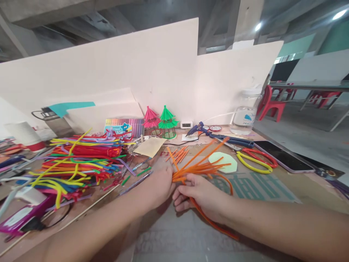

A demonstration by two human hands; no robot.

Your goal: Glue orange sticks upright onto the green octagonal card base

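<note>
Both hands meet at the middle of the table over a bundle of orange pipe cleaners (200,168). My left hand (159,183) is closed around the bundle's near end. My right hand (197,194) curls its fingers round the same bundle, and one long orange pipe cleaner (215,223) trails back under my right forearm. The free ends fan out to the right over a pale green paper octagon (230,163). Short cut orange pieces (178,154) lie just beyond the hands.
A big heap of mixed coloured pipe cleaners (79,160) fills the left. Yellow-and-red scissors (255,160), a blue glue gun (199,129), a phone (285,158) and a jar (245,114) lie right. Pink (151,120) and green (167,120) pipe-cleaner pagodas stand by the white back board.
</note>
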